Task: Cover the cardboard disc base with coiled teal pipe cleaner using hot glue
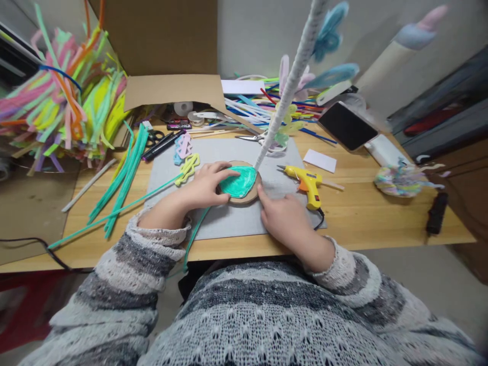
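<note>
A round cardboard base (249,197) lies on the grey mat, most of its top covered by a green coil of pipe cleaner (244,183). My left hand (204,187) rests on the coil's left side with its fingers apart. At the base's right edge, my right hand (284,213) touches the rim with its extended index finger; its other fingers are curled under and partly hidden. A tall white wrapped stem (284,104) rises from the back right of the base, leaning right, with blue, pink and yellow pipe-cleaner shapes beside it.
Right of the base is a yellow glue gun (308,184). Scissors (251,138), a phone (347,126) and a white card (320,160) lie farther back. Green pipe cleaners (127,178) and a large colourful bundle (64,96) are left. The grey mat (224,223) lies under the work.
</note>
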Demonstrator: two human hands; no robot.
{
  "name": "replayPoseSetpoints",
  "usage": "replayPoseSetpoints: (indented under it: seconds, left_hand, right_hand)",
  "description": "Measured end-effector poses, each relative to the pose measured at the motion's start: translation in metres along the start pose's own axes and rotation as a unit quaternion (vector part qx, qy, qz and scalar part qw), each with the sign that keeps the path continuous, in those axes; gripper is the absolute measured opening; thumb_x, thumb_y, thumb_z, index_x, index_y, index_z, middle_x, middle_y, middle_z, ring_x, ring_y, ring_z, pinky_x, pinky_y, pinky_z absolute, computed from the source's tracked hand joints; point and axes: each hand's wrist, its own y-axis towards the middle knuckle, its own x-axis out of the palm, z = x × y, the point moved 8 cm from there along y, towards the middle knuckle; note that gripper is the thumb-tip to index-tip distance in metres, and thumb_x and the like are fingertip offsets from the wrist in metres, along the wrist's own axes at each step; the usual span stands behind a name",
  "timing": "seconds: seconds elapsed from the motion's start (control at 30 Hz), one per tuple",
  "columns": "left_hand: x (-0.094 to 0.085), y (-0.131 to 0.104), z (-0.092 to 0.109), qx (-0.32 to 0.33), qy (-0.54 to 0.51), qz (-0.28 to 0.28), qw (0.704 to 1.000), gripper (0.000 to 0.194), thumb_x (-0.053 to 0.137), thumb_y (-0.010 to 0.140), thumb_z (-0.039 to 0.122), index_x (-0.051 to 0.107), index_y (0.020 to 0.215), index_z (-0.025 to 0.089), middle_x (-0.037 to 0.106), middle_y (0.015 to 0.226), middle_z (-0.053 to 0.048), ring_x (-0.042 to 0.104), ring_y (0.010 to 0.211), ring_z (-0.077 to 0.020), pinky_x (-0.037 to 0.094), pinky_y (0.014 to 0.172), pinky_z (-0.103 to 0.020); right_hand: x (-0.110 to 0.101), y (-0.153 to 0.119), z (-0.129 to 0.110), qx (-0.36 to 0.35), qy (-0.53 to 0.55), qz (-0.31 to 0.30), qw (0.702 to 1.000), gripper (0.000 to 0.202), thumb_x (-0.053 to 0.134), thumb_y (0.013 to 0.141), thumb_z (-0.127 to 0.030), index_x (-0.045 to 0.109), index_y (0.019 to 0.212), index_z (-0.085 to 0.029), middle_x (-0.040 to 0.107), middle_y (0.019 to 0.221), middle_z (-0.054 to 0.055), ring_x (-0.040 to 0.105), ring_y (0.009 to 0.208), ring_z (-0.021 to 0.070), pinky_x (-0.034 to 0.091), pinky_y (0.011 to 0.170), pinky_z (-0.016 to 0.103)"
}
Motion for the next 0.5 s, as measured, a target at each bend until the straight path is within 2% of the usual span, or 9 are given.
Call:
replayPoseSetpoints:
  seconds: [0.07, 0.13, 0.2, 0.27, 0.37, 0.43, 0.5]
  left_hand:
    - [0.001, 0.0, -0.001, 0.001, -0.001, -0.002, 1.0, 0.064, 0.061, 0.074, 0.032, 0.051, 0.137, 0.028, 0.038, 0.149, -0.008, 0.038, 0.133, -0.0337, 0.028, 0.113, -0.052]
    - [0.001, -0.001, -0.001, 0.001, 0.0, -0.002, 1.0, 0.063, 0.061, 0.074, 0.032, 0.052, 0.136, 0.029, 0.038, 0.149, -0.008, 0.038, 0.133, -0.0337, 0.028, 0.113, -0.052]
    - [0.0, -0.001, 0.0, 0.002, 0.003, -0.001, 1.0, 0.062, 0.061, 0.074, 0.032, 0.052, 0.135, 0.029, 0.038, 0.15, -0.007, 0.038, 0.133, -0.0333, 0.028, 0.113, -0.052]
    - [-0.001, -0.001, 0.001, -0.001, 0.005, 0.0, 1.0, 0.061, 0.061, 0.074, 0.032, 0.052, 0.135, 0.029, 0.038, 0.149, -0.008, 0.038, 0.133, -0.0334, 0.028, 0.113, -0.053]
    - [-0.001, -0.001, 0.001, 0.0, 0.004, -0.001, 1.0, 0.062, 0.061, 0.075, 0.031, 0.052, 0.136, 0.027, 0.038, 0.15, -0.009, 0.037, 0.134, -0.0336, 0.027, 0.113, -0.053]
    - [-0.001, -0.001, 0.001, 0.006, 0.001, 0.0, 1.0, 0.062, 0.062, 0.075, 0.03, 0.051, 0.136, 0.027, 0.038, 0.15, -0.009, 0.037, 0.135, -0.033, 0.027, 0.114, -0.052]
    - [-0.002, -0.001, 0.002, 0.012, -0.003, 0.001, 1.0, 0.061, 0.061, 0.075, 0.029, 0.051, 0.136, 0.027, 0.039, 0.149, -0.009, 0.037, 0.136, -0.0321, 0.027, 0.114, -0.051]
  right_hand:
    - [0.0, -0.013, -0.021, -0.09, 0.056, -0.028, 0.994, 0.052, 0.046, 0.086, -0.014, 0.054, 0.137, -0.013, 0.073, 0.073, 0.011, 0.06, 0.06, 0.0203, 0.04, 0.069, 0.037]
    - [-0.001, -0.031, -0.047, -0.217, 0.145, -0.07, 0.963, 0.044, 0.05, 0.087, -0.016, 0.061, 0.129, -0.022, 0.074, 0.077, 0.006, 0.06, 0.064, 0.0186, 0.041, 0.069, 0.034]
    - [-0.005, -0.044, -0.059, -0.28, 0.232, -0.08, 0.928, 0.039, 0.049, 0.09, -0.015, 0.062, 0.125, -0.025, 0.074, 0.088, 0.005, 0.062, 0.073, 0.0179, 0.044, 0.073, 0.033]
    - [-0.008, -0.045, -0.056, -0.279, 0.286, -0.061, 0.915, 0.035, 0.044, 0.092, -0.011, 0.064, 0.118, -0.021, 0.072, 0.097, 0.007, 0.062, 0.083, 0.0179, 0.047, 0.075, 0.032]
    - [-0.013, -0.034, -0.036, -0.218, 0.308, 0.013, 0.926, 0.034, 0.04, 0.088, -0.005, 0.065, 0.107, -0.017, 0.066, 0.106, 0.011, 0.06, 0.096, 0.0199, 0.05, 0.081, 0.034]
    - [-0.018, -0.027, -0.022, -0.181, 0.295, 0.079, 0.935, 0.04, 0.04, 0.083, -0.001, 0.063, 0.113, -0.016, 0.062, 0.119, 0.013, 0.056, 0.109, 0.0225, 0.048, 0.091, 0.04]
    - [-0.021, -0.023, -0.016, -0.168, 0.258, 0.123, 0.943, 0.049, 0.04, 0.082, -0.001, 0.057, 0.126, -0.015, 0.056, 0.135, 0.014, 0.05, 0.123, 0.0254, 0.043, 0.1, 0.046]
